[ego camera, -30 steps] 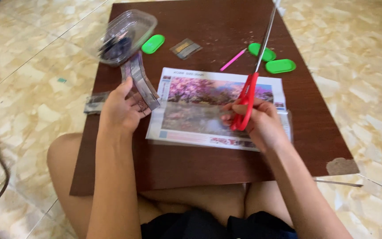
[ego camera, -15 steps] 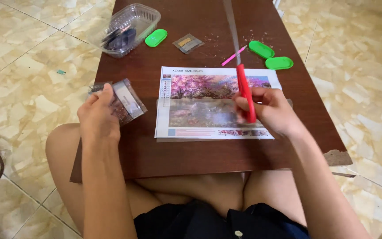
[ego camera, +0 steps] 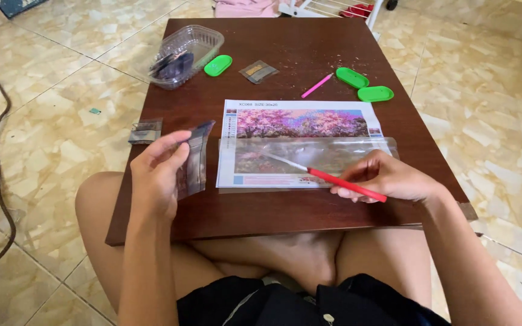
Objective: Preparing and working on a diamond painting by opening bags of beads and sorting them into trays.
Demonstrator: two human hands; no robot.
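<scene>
Left hand (ego camera: 155, 175) grips small plastic packets (ego camera: 194, 158); right hand (ego camera: 388, 178) closes on red-handled scissors (ego camera: 333, 178) lying across a canvas (ego camera: 300, 145), green trays (ego camera: 364, 86) beyond.

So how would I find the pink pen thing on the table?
Start at the brown table and the flowery picture sheet. Just past its far edge, right of middle, lies the pink pen. Its green tray neighbours are fat ovals; it alone is thin and pink.

Your left hand (ego camera: 155, 175) holds small clear packets (ego camera: 193, 158) left of centre. Another small packet (ego camera: 258, 71) lies upper centre on the tabletop (ego camera: 285, 208), a grey one (ego camera: 145, 131) at its left edge.
</scene>
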